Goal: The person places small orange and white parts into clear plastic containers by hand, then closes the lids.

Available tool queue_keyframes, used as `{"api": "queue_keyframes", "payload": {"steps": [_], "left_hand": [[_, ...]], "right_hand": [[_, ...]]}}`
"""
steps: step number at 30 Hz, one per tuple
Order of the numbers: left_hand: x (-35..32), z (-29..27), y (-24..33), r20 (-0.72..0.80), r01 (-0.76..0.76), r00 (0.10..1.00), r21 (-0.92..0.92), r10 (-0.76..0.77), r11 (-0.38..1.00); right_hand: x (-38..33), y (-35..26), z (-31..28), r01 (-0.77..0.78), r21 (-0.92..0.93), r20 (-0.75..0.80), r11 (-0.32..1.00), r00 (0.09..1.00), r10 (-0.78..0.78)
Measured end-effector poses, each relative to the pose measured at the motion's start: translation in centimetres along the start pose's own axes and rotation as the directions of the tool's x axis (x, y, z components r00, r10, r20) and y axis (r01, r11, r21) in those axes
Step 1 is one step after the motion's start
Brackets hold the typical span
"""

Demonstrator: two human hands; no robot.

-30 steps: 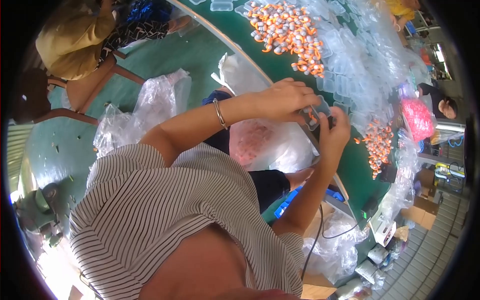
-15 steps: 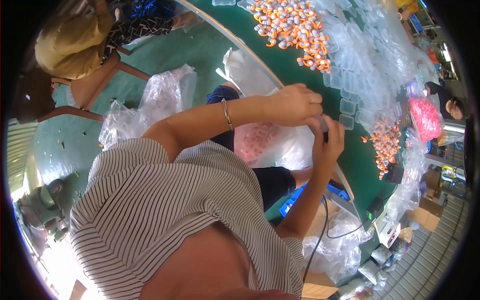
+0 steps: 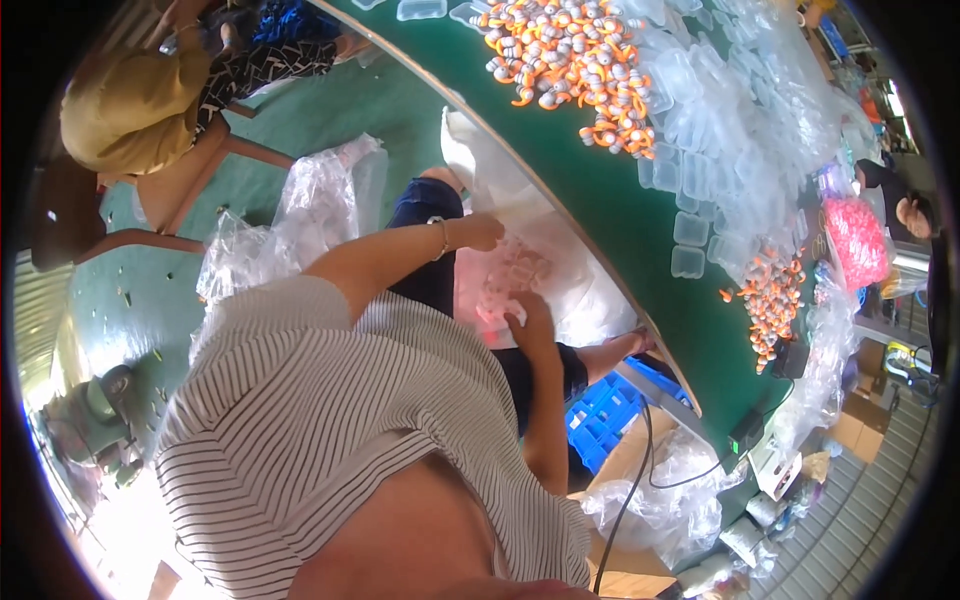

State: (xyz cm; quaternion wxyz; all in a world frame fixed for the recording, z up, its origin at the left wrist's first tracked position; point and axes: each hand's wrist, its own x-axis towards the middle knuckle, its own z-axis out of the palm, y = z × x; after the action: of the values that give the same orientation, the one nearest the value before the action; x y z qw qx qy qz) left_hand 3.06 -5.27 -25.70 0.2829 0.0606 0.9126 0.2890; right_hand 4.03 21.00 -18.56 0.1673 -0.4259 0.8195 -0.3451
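Note:
My left hand (image 3: 478,232), with a bangle at its wrist, is closed at the upper left side of a large pale plastic bag (image 3: 590,290) below the table edge. What its fingers hold, if anything, I cannot make out. Lower down, my right hand (image 3: 533,318) reaches over the bag with its thumb and fingers apart, nothing seen between them. Pinkish small clear boxes (image 3: 515,265) lie inside the bag, between and beside both hands.
The green table (image 3: 560,170) curves past on the right. It carries a heap of orange-and-grey small pieces (image 3: 570,60), a smaller heap (image 3: 772,305) and many clear plastic boxes (image 3: 690,229). A blue crate (image 3: 605,420) and cable (image 3: 650,440) are below; another person (image 3: 140,100) sits at upper left.
Both hands have come down and left from the table edge, where they held a small clear-looking box together, to the bag. They have moved apart, and the box no longer shows in them.

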Motion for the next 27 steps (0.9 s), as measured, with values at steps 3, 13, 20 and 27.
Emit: {"api": "queue_keyframes", "payload": {"steps": [3,13,20,27], "left_hand": [[2.0,3.9,-1.3,-0.017,0.202,0.979,0.165,-0.202,0.965],[5.2,5.0,-3.5,0.182,0.391,0.889,0.173,-0.419,0.904],[6.9,7.6,-4.6,-0.135,0.411,0.909,0.124,-0.394,0.903],[6.5,6.2,-5.2,-0.545,0.094,0.787,-0.355,-0.288,0.93]], "right_hand": [[-1.6,1.0,3.3,-0.222,0.163,0.082,0.961,0.974,0.211],[-3.8,3.5,6.7,-0.455,0.227,0.075,0.861,0.89,0.45],[-4.0,4.1,7.2,-0.522,0.199,0.13,0.829,0.853,0.506],[-3.6,5.1,7.6,-0.496,0.244,0.124,0.833,0.868,0.481]]}}
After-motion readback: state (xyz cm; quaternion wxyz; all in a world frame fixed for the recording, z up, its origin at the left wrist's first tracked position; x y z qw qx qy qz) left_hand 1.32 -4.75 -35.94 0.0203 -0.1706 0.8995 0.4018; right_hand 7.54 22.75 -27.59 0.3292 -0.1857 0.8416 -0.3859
